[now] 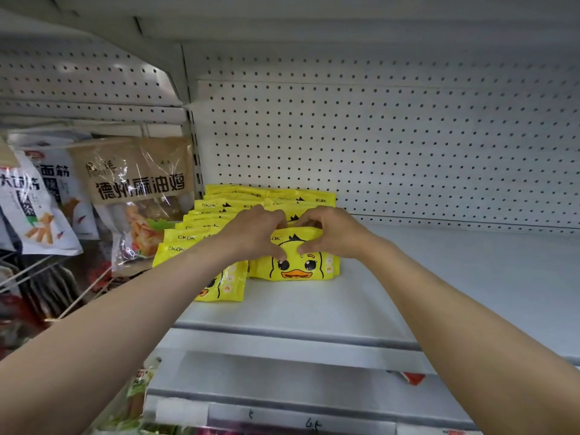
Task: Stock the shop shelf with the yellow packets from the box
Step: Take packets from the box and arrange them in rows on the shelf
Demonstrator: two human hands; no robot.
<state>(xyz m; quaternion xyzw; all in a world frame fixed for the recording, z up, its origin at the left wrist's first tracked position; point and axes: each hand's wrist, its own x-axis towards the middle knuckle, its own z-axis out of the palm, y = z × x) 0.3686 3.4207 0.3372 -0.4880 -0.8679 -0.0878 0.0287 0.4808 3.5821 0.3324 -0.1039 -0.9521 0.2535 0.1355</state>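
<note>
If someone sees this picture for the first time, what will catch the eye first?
The yellow duck packet at the middle of the white shelf, gripped at its top by the left hand and right hand. Behind and to its left stand rows of yellow packets. At far left hangs a brown snack bag.

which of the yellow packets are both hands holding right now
The front packet of the right-hand row, with the duck face fully showing. Both the left hand and right hand pinch its top edge; the left-hand row sits beside it, ungripped.
</note>
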